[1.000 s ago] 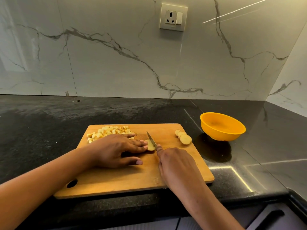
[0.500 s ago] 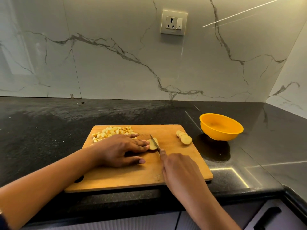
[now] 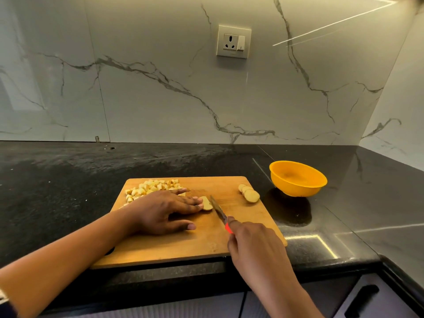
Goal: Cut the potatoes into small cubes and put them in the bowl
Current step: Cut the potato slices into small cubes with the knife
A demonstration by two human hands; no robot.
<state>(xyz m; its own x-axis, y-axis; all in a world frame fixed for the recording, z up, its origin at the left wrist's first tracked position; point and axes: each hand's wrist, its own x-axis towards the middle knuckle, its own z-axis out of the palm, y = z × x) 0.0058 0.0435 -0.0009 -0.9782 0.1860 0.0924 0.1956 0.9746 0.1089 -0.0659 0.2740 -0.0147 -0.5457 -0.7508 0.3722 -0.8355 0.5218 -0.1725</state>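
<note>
Firstly, writing: the only candidate is the socket plate (image 3: 234, 41) on the marble wall (image 3: 160, 99), and any marking on it is too small for us to read.

Hands. We note the left hand (image 3: 160, 210) lying palm down on the cutting board (image 3: 195, 244), forearm coming in from the near left. Its fingers (image 3: 192, 201) are straight and close together, pressing on a potato piece (image 3: 208, 204); the thumb is stretched out on its own along the board, nearer to us. The right hand (image 3: 254, 244) comes in from the near right, fingers curled round the red handle of a knife (image 3: 218, 208), forefinger laid out along the top of the handle.

Orientation. The knife's long axis runs from the handle at the near right to the tip at the far left. The blade sits just beside the potato piece, on its right; we cannot tell whether they touch. The piece's rounded end pokes out past the left fingertips toward the blade.

Positions. Potato cubes (image 3: 153, 188) are heaped at the board's far left corner, just behind the left hand. Potato slices (image 3: 249, 193), overlapping in a short row, lie at the far right edge. An orange bowl (image 3: 296, 189) stands on the dark bench (image 3: 57, 191), near the board's far right corner.
</note>
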